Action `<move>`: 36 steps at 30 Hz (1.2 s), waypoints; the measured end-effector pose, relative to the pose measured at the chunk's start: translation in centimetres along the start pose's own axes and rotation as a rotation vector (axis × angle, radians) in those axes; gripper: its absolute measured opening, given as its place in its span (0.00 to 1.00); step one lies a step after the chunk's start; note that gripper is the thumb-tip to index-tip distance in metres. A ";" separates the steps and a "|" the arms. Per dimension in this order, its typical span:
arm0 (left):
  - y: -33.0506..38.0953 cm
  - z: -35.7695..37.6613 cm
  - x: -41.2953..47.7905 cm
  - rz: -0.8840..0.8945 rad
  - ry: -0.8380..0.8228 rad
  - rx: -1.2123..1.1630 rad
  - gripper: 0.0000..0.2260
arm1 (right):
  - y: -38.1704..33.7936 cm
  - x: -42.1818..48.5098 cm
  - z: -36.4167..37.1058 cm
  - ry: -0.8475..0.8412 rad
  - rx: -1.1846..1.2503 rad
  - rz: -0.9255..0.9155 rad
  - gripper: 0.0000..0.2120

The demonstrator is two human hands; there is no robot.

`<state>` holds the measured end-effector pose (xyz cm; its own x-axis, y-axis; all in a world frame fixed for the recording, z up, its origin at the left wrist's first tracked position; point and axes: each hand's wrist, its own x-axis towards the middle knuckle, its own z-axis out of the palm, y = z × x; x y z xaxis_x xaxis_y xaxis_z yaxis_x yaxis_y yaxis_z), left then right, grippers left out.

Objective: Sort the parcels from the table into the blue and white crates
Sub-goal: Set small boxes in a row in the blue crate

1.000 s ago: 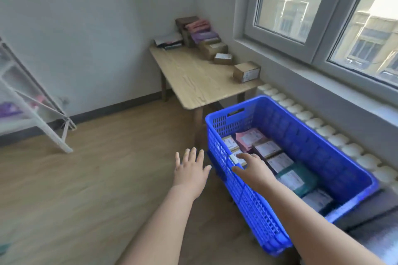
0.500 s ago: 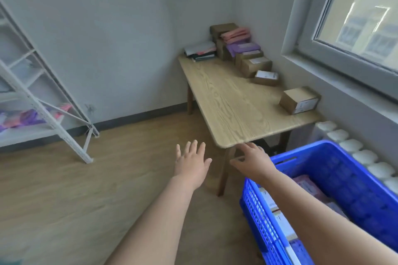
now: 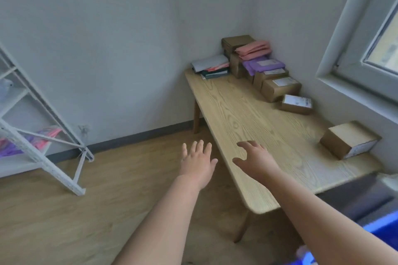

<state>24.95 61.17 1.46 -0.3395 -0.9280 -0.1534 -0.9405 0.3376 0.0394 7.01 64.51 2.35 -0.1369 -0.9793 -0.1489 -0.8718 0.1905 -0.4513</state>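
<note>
A wooden table (image 3: 247, 118) runs along the wall under the window. Parcels lie on it: a brown box (image 3: 349, 139) near the front right, a flat labelled box (image 3: 296, 103) further back, then a row of brown boxes (image 3: 280, 87), purple mailers (image 3: 262, 64) and pink mailers (image 3: 254, 49) stacked in the far corner. My left hand (image 3: 199, 161) hovers empty over the floor beside the table's edge, fingers spread. My right hand (image 3: 256, 160) is above the tabletop, fingers relaxed, holding nothing. Only a corner of the blue crate (image 3: 383, 226) shows at the bottom right.
A white metal rack (image 3: 43, 135) stands at the left with pink and purple bags on its low shelf. A stack of flat mailers (image 3: 212, 66) lies at the table's far end. Wood floor lies between rack and table. A window frame (image 3: 353, 49) is at right.
The view has swung up and left from the blue crate to the table. My right hand left the crate and now hangs over the tabletop. Both hands stay empty.
</note>
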 end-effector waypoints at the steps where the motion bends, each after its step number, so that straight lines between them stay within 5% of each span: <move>1: -1.2 -0.3 2.1 0.012 0.003 -0.003 0.26 | -0.6 2.0 0.2 0.004 0.007 0.024 0.29; 13: -6.6 -5.0 24.4 0.292 -0.039 0.061 0.27 | -3.6 19.2 -1.2 0.056 0.055 0.262 0.29; 21: -1.6 -5.6 38.8 0.420 -0.106 0.000 0.26 | 2.3 30.7 -5.0 0.180 0.130 0.416 0.27; 36: 10.6 -4.9 55.9 0.751 -0.156 0.013 0.22 | 11.6 39.3 -8.9 0.295 0.272 0.774 0.28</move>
<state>-4.08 12.06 -1.89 -0.8802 -0.4164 -0.2276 -0.4578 0.8713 0.1765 -12.72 27.59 -0.89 -0.7933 -0.5387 -0.2836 -0.3463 0.7825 -0.5175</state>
